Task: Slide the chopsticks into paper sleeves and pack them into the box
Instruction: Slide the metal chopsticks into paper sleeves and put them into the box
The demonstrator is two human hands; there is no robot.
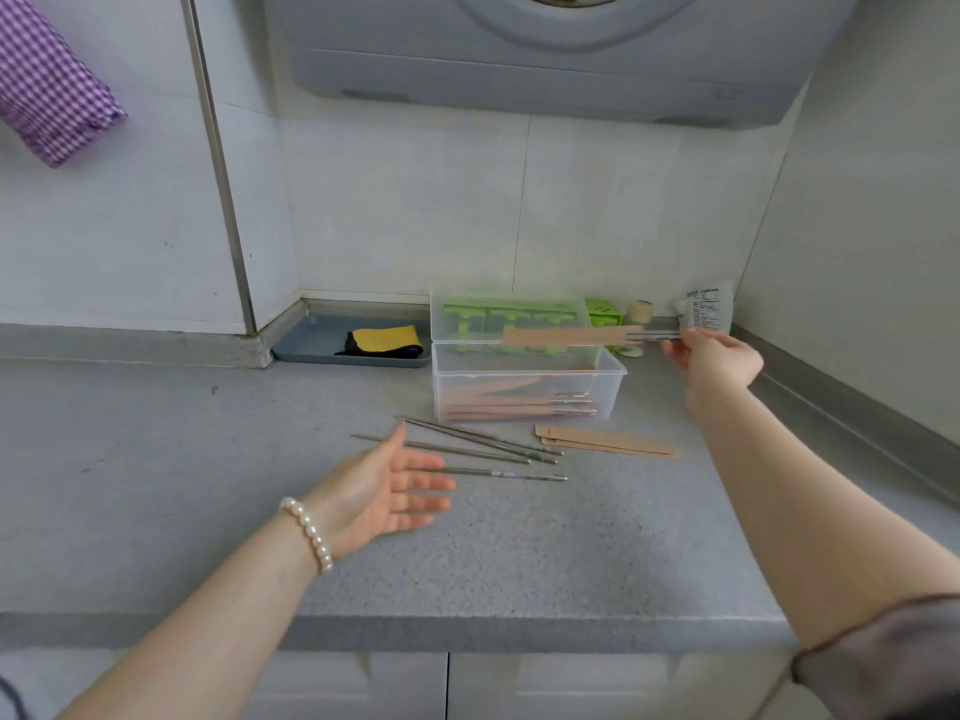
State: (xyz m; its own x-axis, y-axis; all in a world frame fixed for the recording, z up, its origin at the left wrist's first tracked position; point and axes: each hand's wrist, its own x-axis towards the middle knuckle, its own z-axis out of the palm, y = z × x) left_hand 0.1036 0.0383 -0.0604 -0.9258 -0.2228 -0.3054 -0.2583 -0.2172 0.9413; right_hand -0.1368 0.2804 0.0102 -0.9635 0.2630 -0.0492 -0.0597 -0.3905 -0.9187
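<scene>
One sleeved pair of chopsticks [582,335] is hanging level over the clear box [527,389], long axis left-right, metal ends pinched by the right hand [714,356]. The left hand [384,485] is hovering with fingers spread above bare chopsticks [467,449] lying on the desk [208,459].

A sleeved pair of chopsticks [582,336] is hanging level above the clear plastic box [527,389], in which more sleeved pairs are lying. Bare metal chopsticks [483,449] are lying in front of the box, beside two empty tan paper sleeves [605,440].
</scene>
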